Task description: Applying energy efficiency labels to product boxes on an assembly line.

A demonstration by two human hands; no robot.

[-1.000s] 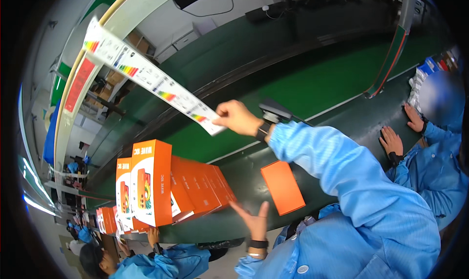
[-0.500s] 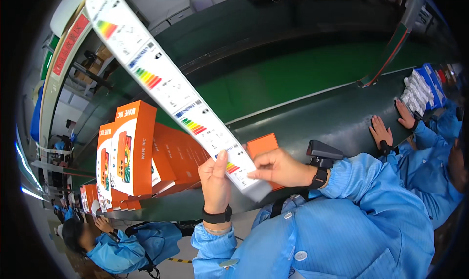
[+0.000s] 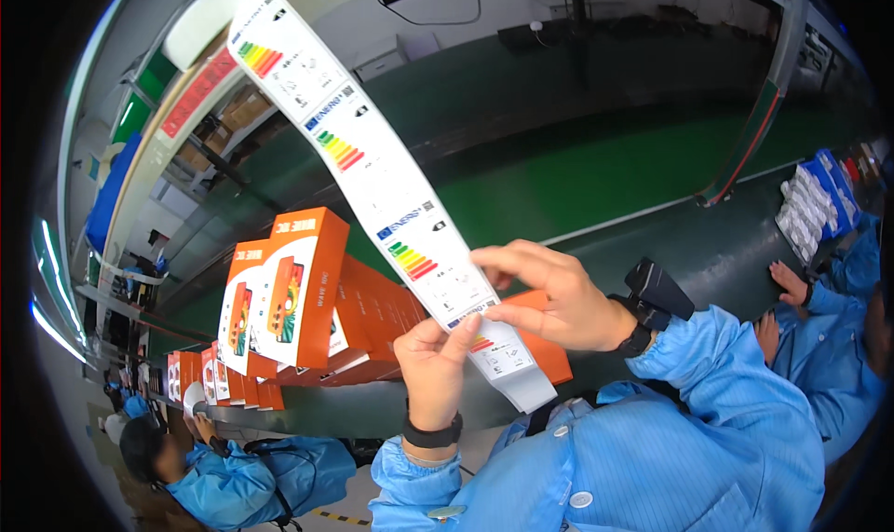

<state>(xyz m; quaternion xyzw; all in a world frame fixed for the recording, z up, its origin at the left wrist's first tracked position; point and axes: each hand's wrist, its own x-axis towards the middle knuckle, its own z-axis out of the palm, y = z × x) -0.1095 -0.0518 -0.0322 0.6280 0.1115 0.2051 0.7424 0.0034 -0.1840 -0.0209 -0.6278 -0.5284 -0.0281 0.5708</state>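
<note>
A long white strip of energy labels (image 3: 372,178), printed with coloured bars, runs from the upper left down to my hands. My left hand (image 3: 433,369) is closed on its lower part, thumb on the printed face near a line between two labels. At the strip's right edge is my right hand (image 3: 568,294), fingers bent, thumb touching the strip beside my left thumb. Some of its fingertips are hidden. Below my hands hangs the strip's grey-white tail (image 3: 526,390). Behind my right hand, an orange box (image 3: 551,357) lies partly covered.
Orange and white phone boxes (image 3: 298,299) stand stacked on the dark green bench (image 3: 615,206) to the left. A metal post (image 3: 754,141) rises at the right. A co-worker (image 3: 237,476) sits at lower left; another person's hands (image 3: 790,283) rest near silvery packets (image 3: 808,213) at right.
The strip has shifted right in view, and so has the whole scene. My right hand has moved up along the strip's edge from the lower end. My left hand still grips the strip.
</note>
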